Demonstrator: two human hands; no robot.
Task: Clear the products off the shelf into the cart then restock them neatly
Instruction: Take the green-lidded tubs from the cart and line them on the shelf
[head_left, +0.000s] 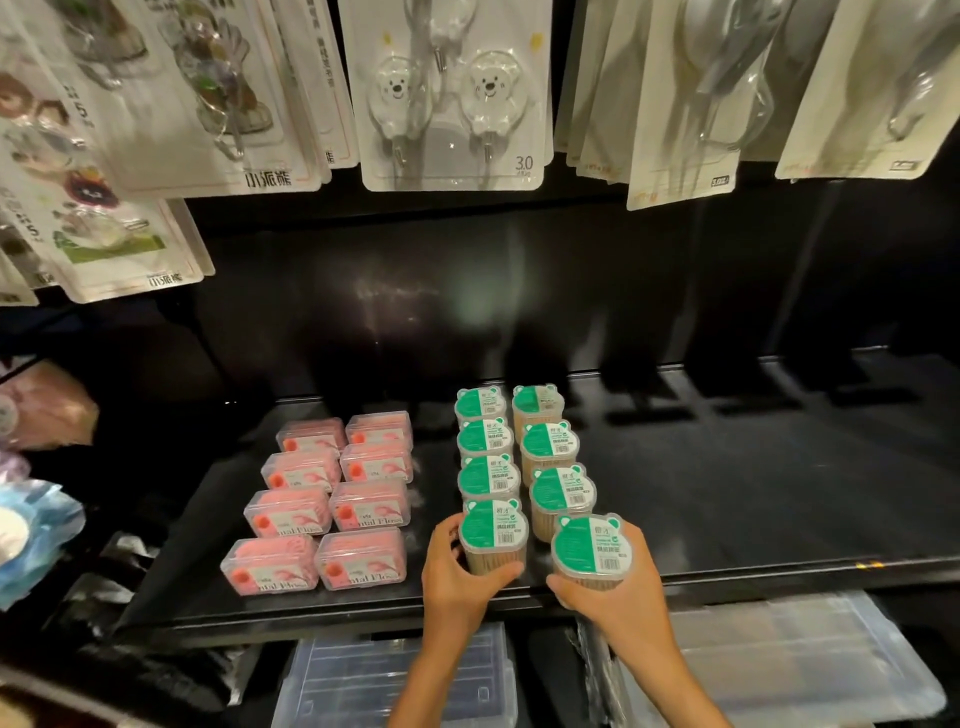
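Eight clear tubs with green bear-eared lids stand upright on the black shelf in two rows running front to back. The front tub of the left row and the front tub of the right row sit at the shelf's front edge; their pale contents look like toothpicks, though the view is too soft to be sure. To the left, apart from the tubs, eight pink dental floss boxes lie flat in two rows of four.

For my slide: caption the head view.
Both hands set green-lidded toothpick jars beside pink dental floss boxes.
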